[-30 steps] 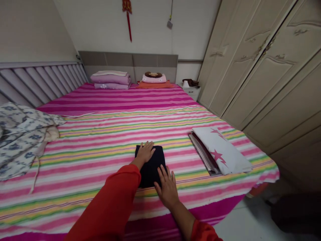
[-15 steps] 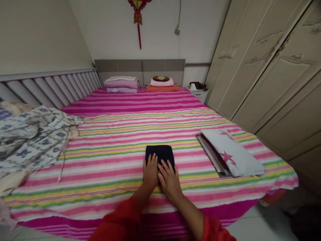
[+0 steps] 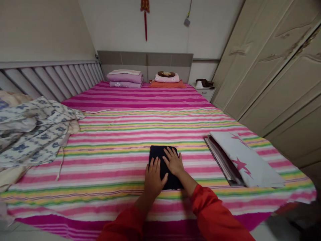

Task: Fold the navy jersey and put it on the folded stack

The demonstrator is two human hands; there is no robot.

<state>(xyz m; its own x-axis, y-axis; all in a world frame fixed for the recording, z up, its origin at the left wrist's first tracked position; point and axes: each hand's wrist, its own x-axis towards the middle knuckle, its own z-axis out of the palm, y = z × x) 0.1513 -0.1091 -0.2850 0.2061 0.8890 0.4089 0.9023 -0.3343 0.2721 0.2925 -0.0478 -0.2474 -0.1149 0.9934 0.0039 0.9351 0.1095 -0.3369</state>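
A dark navy folded cloth (image 3: 172,179), roughly rectangular, lies flat on the striped bedspread (image 3: 120,167) near the front of the bed. My left hand (image 3: 153,177) rests on its left side, palm down, fingers extended and the thumb stuck out to the right. Farther up, across the cloth's upper right part, my right hand (image 3: 174,162) lies flat with its fingers spread. Neither hand grips anything. Parts of the cloth are hidden beneath both hands, and I cannot tell what kind of garment or fabric piece it is.
A grey-white storage box or folder with pink stars (image 3: 240,164) lies right of the cloth. Floral clothes (image 3: 42,130) are heaped at the left. Folded purple bedding (image 3: 125,78) and an orange pillow (image 3: 168,84) sit by the headboard. A wardrobe (image 3: 273,73) stands at the right.
My right hand has moved up to the cloth's upper right part. My left hand has slid slightly, its thumb now apart. The view has shifted, tilting a little downward.
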